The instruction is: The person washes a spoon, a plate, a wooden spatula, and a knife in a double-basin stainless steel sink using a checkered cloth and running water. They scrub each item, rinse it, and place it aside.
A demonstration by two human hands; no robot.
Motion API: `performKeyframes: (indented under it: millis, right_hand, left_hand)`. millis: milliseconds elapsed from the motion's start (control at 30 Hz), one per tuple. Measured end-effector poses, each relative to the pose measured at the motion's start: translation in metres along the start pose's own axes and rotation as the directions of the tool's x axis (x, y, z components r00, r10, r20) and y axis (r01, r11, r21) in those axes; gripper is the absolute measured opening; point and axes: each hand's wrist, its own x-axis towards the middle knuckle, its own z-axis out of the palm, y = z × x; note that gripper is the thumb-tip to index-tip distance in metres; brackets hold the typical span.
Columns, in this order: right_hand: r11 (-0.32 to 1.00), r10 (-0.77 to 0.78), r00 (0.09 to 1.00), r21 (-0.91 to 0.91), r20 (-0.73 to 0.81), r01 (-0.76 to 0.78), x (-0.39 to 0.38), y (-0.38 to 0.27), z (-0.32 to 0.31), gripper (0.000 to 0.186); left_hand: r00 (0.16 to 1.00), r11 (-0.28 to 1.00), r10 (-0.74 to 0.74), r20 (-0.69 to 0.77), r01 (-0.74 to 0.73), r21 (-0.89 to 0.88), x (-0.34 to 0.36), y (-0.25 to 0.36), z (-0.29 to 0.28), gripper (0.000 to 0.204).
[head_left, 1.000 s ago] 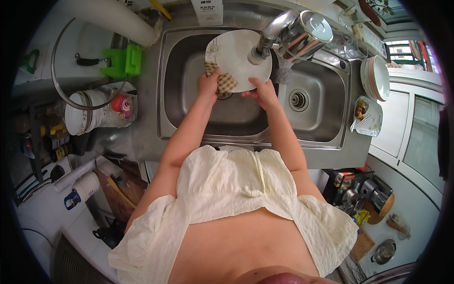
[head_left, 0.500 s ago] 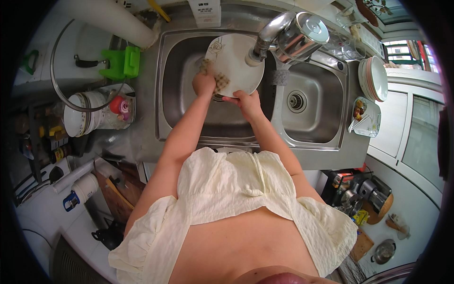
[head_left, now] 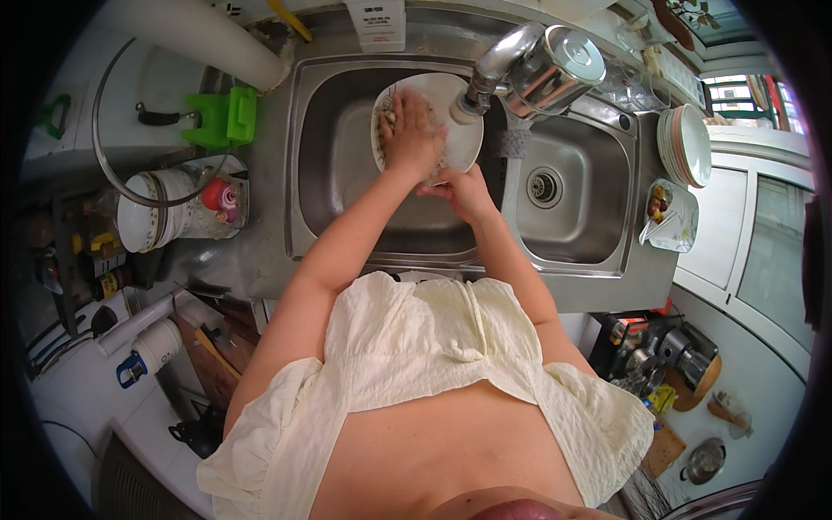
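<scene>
A large white plate (head_left: 464, 139) with a faint floral pattern is tilted over the left sink basin (head_left: 334, 186), beneath the faucet outlet (head_left: 468, 106). My left hand (head_left: 414, 139) lies on the plate's face with its fingers stretched out and spread, slightly blurred. Under and beside it shows a checkered beige-brown cloth (head_left: 381, 130), mostly covered by the hand. My right hand (head_left: 464, 192) grips the plate's near rim, its thumb toward the face and the other fingers partly hidden.
To the right is a smaller basin (head_left: 572, 225) with a drain. A metal cylinder (head_left: 555, 69) is attached to the faucet. Stacked plates (head_left: 685, 143) stand on the right, bowls (head_left: 147, 208) on the left. A white box (head_left: 377, 24) stands behind the sink.
My left hand has moved right and up over the plate, its fingers now spread out, covering most of the cloth. The plate has shifted slightly lower; my right hand still grips its rim.
</scene>
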Motion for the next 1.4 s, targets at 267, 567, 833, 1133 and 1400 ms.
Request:
performKeyframes:
  millis: [267, 567, 833, 1133, 1400]
  right_hand:
    - [0.992, 0.123, 0.991, 0.012, 0.045, -0.124, -0.003, -0.009, -0.012, 0.037]
    - [0.995, 0.072, 0.997, 0.073, -0.001, -0.071, -0.014, -0.009, -0.003, 0.041]
    - [0.997, 0.025, 0.996, -0.065, -0.091, -0.031, -0.001, 0.008, -0.019, 0.031]
    - [0.982, 0.141, 0.989, 0.122, 0.034, -0.144, -0.017, 0.003, -0.021, 0.035]
    - [0.99, 0.062, 0.998, 0.124, -0.001, -0.062, -0.024, -0.002, -0.018, 0.043]
  left_hand:
    - [0.877, 0.93, 0.365, 0.311, -0.334, -0.15, 0.003, 0.011, -0.033, 0.046]
    - [0.976, 0.963, 0.215, -0.033, -0.207, 0.174, 0.018, -0.024, -0.018, 0.058]
    - [0.959, 0.996, 0.039, 0.28, -0.014, -0.09, -0.031, -0.007, 0.007, 0.06]
    - [0.858, 0.925, 0.371, 0.354, -0.377, -0.054, 0.004, 0.015, -0.022, 0.053]
    - [0.992, 0.998, -0.004, 0.126, -0.004, 0.058, 0.035, -0.002, -0.039, 0.049]
